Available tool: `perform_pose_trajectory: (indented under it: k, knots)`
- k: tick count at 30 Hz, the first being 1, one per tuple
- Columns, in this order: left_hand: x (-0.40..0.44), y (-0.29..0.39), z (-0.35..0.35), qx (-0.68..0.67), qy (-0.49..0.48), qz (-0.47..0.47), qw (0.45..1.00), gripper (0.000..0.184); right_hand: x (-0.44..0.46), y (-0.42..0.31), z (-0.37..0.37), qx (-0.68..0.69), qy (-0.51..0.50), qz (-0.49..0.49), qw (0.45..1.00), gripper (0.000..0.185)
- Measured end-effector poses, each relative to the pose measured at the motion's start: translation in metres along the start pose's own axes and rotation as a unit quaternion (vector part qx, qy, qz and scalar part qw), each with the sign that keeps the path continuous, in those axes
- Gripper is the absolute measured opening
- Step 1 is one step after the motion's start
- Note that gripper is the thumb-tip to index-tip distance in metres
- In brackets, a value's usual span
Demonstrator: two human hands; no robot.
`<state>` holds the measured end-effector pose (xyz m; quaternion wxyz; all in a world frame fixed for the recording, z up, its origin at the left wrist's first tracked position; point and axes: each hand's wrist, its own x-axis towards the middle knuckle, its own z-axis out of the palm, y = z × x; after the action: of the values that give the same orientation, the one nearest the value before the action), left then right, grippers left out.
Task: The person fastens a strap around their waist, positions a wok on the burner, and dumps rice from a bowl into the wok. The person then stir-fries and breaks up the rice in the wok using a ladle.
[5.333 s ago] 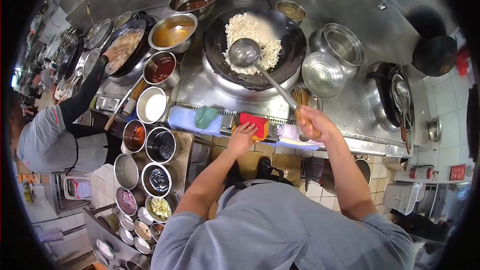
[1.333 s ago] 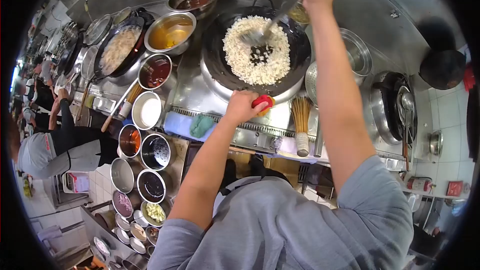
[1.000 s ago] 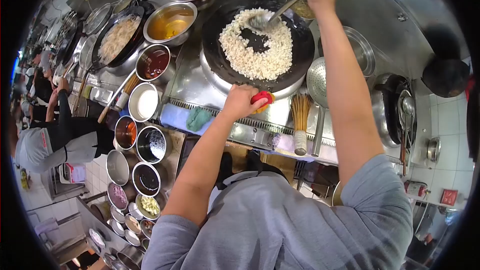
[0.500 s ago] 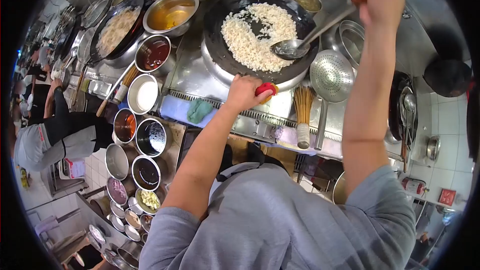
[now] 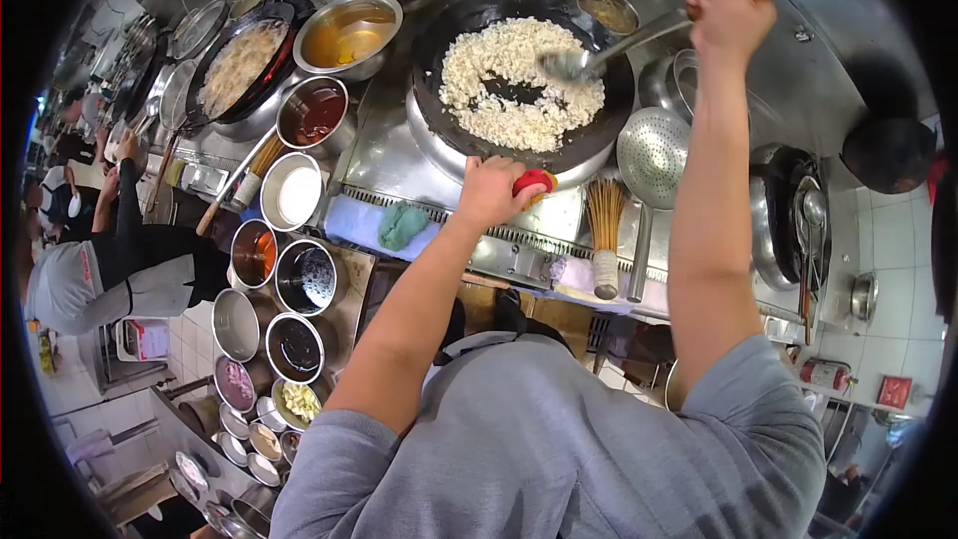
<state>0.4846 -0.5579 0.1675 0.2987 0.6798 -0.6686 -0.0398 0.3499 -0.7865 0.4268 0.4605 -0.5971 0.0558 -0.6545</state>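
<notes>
The wok sits on a round metal ring at the person's front, and the white grains, which look like cooked rice, lie inside it in a loose ring with dark metal bared at the middle. The two hands are well apart. The left hand is clamped on a folded red cloth at the wok's near rim; the cloth probably guards the skin from heat while the grip steadies the pan. The right hand is wrapped around the handle end of a ladle, up beyond the wok's right side, so the long shaft likely keeps the fingers clear of the hot metal. The ladle's bowl is blurred over the right part of the grains; whether it touches them I cannot tell.

Right of the wok rests a perforated strainer, and nearer than the wok, toward its right, a bamboo brush lies handle toward the person, seemingly for an easy grab. Left of the wok, a bowl of yellow liquid and a pot of dark red liquid stand on the surface, presumably within ladle reach.
</notes>
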Motion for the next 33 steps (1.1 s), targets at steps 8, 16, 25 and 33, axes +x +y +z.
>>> perform_pose_trajectory:
  k: [8, 16, 25, 33]
  knots:
    - [0.002, -0.001, 0.001, 0.016, -0.005, 0.005, 1.0, 0.037, -0.004, 0.025, 0.063, -0.002, -0.019, 0.071, 0.997, 0.027]
    - [0.005, 0.002, -0.009, 0.029, -0.049, -0.015, 0.998, 0.043, 0.039, 0.061, 0.018, -0.011, 0.038, 0.158, 0.987, 0.029]
    - [0.004, -0.003, 0.001, 0.012, -0.009, 0.012, 1.0, 0.044, 0.021, 0.064, 0.05, -0.061, 0.009, 0.049, 0.997, 0.033]
    - [0.007, -0.006, -0.001, 0.03, -0.061, 0.017, 0.998, 0.044, 0.001, -0.054, 0.034, -0.022, -0.089, 0.182, 0.979, 0.03]
